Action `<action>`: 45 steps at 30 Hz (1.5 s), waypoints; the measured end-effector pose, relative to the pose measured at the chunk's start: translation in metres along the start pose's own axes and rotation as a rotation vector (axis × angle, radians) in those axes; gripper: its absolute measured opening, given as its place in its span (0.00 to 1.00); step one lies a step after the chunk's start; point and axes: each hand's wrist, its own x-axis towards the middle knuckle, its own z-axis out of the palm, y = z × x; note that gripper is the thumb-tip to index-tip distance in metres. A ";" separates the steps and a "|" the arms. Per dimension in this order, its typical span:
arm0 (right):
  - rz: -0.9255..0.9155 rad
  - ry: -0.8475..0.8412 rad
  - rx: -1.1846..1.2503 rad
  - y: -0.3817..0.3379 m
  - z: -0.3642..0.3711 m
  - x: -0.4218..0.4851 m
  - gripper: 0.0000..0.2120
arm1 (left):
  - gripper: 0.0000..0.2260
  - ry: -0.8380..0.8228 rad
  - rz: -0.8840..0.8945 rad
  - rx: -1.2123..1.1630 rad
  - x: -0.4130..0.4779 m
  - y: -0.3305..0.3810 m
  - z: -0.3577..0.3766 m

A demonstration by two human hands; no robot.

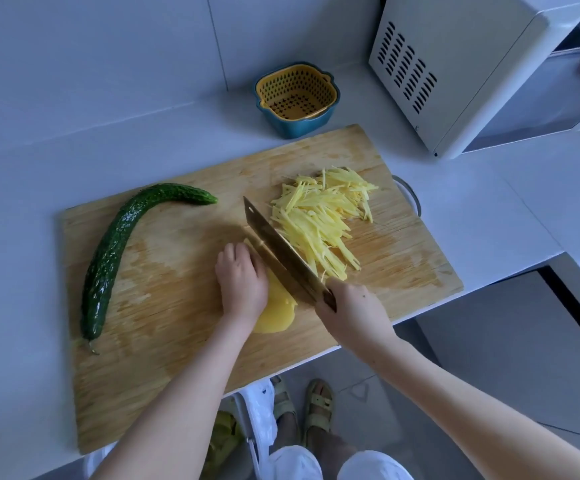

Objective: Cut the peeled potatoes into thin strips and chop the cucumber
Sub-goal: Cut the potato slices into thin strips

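Overlapping potato slices (276, 315) at the front middle of the cutting board (177, 341), long axis running from the near edge away and slightly leftward. Pinned from above by the left grip (241, 282), fingers curled down over the far part, near end showing bare. Knife (281, 251) immediately right of that grip, blade roughly parallel to the knuckles and close against them, tip pointing away and left, handle wrapped tight in the right grip (350, 310). Finished strips (323, 220) heaped right of the blade. Cucumber (115, 251) whole, well apart at the board's left side. Judged step: potato shredding, part done; next stroke likely dependent on edging the left grip leftward, away from the blade. Board set on a pale worktop (21, 237).
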 end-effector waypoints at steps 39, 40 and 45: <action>0.056 -0.023 -0.115 -0.032 -0.007 -0.040 0.17 | 0.11 -0.008 -0.063 0.015 0.000 -0.006 0.000; 0.057 -0.014 -0.113 -0.032 -0.009 -0.041 0.17 | 0.10 -0.005 -0.060 0.014 0.000 -0.006 0.001; 0.026 -0.027 -0.165 -0.038 -0.007 -0.034 0.17 | 0.11 -0.025 -0.076 -0.002 0.000 -0.006 0.000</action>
